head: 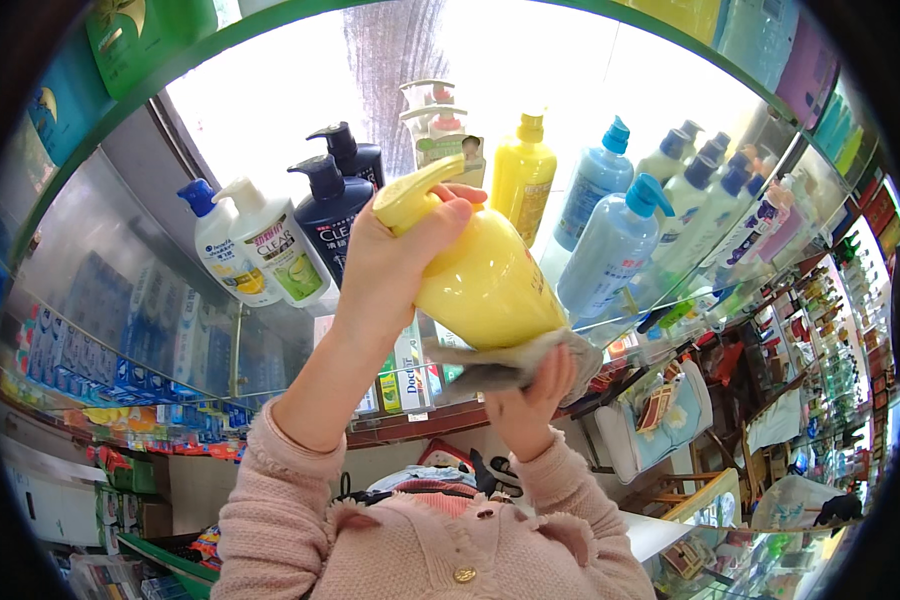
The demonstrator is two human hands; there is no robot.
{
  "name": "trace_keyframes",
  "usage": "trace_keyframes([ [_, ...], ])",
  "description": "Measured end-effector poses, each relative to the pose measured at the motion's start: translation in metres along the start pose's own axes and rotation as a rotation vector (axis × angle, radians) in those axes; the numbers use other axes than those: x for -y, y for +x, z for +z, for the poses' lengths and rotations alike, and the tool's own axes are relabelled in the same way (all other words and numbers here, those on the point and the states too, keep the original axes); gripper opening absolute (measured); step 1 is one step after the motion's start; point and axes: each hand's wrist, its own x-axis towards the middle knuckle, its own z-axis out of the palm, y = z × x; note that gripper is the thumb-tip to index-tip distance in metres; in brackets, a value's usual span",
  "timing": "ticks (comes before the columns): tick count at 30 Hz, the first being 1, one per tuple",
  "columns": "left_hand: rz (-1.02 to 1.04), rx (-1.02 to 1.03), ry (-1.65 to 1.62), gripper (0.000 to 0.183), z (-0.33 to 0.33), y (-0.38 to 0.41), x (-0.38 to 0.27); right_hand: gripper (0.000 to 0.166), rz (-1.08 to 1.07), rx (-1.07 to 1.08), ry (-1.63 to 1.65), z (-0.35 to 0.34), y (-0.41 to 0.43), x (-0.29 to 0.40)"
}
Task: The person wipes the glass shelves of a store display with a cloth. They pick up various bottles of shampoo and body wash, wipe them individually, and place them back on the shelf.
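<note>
My left hand (420, 244) grips a yellow pump bottle (495, 281) around its neck, just below the pump head. The bottle is tilted, its base towards my right side. Under that base my right hand (536, 390) presses a grey cloth (577, 360) against the bottle. Part of the cloth hangs loose to the left. Behind the held bottle, a second yellow pump bottle (523, 176) stands upright on the glass shelf. Blue pump bottles (607, 251) stand to its right. Dark CLEAR pump bottles (330, 210) are just left of my left hand.
White shampoo bottles (281, 247) stand at the shelf's left. A green shelf edge (217, 41) curves overhead with packages above it. Boxed toothpaste (150, 330) fills the glass case at lower left. More bottles (697, 180) crowd the right. A cushioned chair (656, 424) stands at lower right.
</note>
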Motion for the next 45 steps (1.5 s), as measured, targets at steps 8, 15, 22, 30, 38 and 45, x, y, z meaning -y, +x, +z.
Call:
trace_keyframes([
  [8,0.005,0.011,-0.060,0.010,0.001,-0.003,-0.010,0.060,0.658,-0.114,0.450,-0.022,0.046,0.004],
  [15,0.092,0.134,-0.015,0.009,0.005,-0.004,-0.012,0.062,1.281,-0.231,2.005,-0.021,0.032,-0.004],
  [22,0.219,0.497,-0.181,0.013,-0.002,0.000,-0.001,0.059,1.221,0.183,2.518,-0.025,0.032,0.001],
  [30,0.171,0.906,0.123,0.025,0.017,-0.047,0.062,0.056,1.583,0.254,2.415,-0.035,-0.039,-0.014],
  [38,0.103,0.861,0.320,0.027,0.042,-0.107,0.191,0.053,2.034,-0.217,1.890,-0.057,-0.165,-0.046],
  [45,0.006,0.740,0.549,0.024,0.038,-0.117,0.275,0.050,2.261,-0.568,1.368,-0.009,-0.287,-0.081],
])
